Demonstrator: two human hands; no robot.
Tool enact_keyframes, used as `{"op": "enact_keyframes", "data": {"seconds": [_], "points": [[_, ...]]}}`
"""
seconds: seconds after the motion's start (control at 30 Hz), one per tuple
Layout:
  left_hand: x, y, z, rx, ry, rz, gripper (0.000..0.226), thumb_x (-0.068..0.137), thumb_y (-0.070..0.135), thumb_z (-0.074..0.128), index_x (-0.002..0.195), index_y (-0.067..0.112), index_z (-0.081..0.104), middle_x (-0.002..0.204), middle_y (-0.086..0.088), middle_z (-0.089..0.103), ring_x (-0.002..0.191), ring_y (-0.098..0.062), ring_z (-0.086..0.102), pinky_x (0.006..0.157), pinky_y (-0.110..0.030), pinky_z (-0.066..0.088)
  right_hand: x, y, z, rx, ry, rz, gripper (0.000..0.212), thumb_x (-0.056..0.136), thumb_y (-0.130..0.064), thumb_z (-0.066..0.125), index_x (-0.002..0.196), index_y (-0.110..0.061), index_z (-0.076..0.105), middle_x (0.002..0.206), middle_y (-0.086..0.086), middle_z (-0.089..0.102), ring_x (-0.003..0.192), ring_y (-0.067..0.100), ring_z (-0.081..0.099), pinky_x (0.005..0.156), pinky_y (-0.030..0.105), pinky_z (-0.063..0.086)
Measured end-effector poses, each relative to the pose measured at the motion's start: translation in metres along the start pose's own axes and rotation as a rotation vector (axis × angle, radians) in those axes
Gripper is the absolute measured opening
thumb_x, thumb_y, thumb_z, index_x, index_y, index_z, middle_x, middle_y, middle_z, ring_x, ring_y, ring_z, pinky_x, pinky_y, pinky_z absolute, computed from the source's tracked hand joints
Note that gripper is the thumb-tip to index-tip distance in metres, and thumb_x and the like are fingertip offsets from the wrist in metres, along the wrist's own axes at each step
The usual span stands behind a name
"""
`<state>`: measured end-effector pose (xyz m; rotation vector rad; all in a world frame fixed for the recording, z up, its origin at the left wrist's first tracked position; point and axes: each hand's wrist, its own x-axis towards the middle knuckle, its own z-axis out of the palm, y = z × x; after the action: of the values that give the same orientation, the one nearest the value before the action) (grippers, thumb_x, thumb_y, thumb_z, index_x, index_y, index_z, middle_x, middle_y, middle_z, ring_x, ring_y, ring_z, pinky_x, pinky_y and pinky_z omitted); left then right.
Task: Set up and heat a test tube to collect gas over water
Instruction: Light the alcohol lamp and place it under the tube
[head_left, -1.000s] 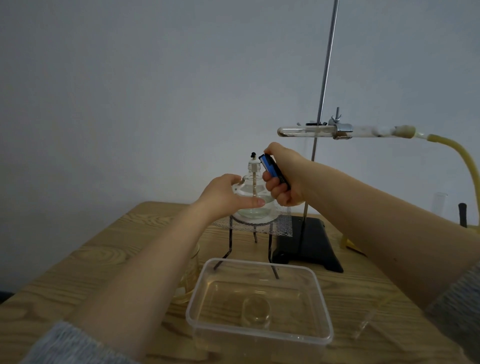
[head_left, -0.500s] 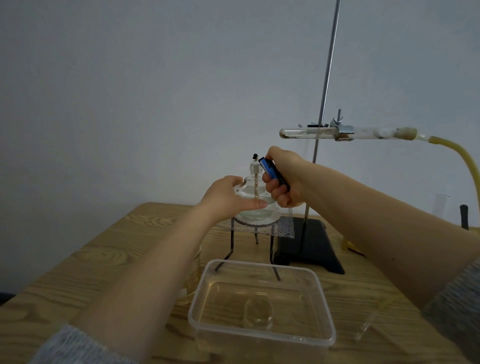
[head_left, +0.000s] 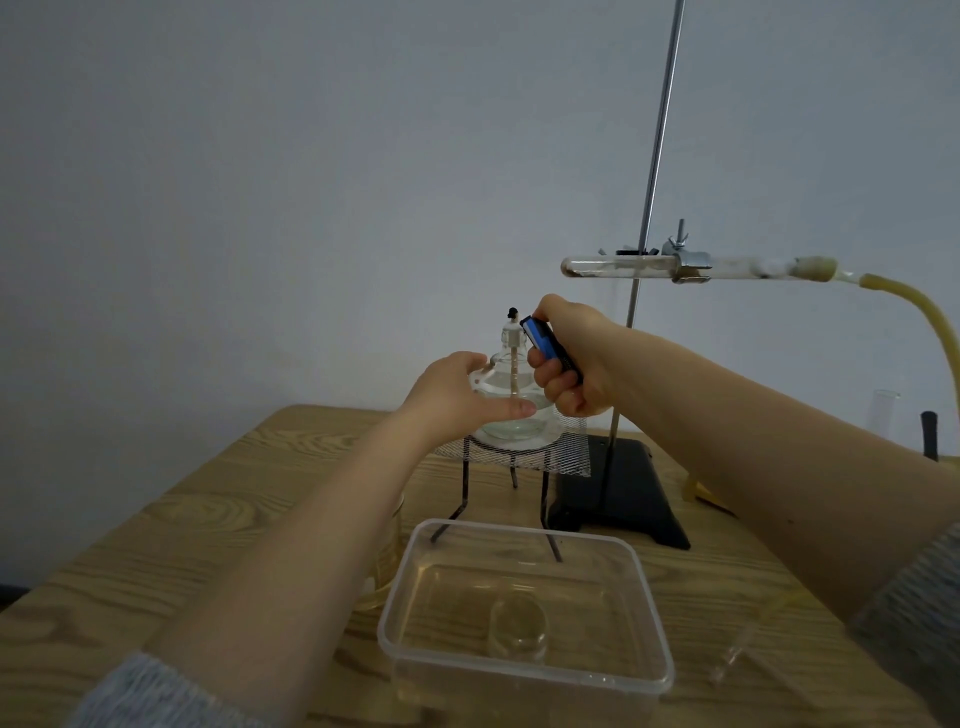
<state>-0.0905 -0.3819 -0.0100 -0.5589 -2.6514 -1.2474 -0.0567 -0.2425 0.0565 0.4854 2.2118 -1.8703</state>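
Since a moment ago, nothing is shifting much: my hands are staying at the lamp. My left hand is cupping the glass alcohol lamp on the wire gauze of the tripod, fingers closed round its bowl. My right hand is gripping the blue lighter, thumb on top, beside the wick; no flame is showing. Lighting is the step in hand. Next, I judge, the lit lamp is needing to go under the clamped test tube, up right, well apart; the water trough is waiting nearest me.
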Motion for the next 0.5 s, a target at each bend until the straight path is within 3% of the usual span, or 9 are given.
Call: {"op": "enact_keyframes", "data": {"seconds": [0.5], "points": [[0.0005,-0.0013,0.0009,0.006,0.007,0.008,0.091,0.065,0.047,0.08,0.141,0.016,0.04,0.143,0.0,0.045,0.128,-0.018,0.044,0.102,-0.031,0.037,-0.0015,-0.0049,0.0036,-0.021,-0.022,0.016,0.039,0.087,-0.04,0.038,0.059,-0.015,0.046,0.047,-0.004,0.035,0.037,0.009,0.023,0.039,0.018,0.019]]}}
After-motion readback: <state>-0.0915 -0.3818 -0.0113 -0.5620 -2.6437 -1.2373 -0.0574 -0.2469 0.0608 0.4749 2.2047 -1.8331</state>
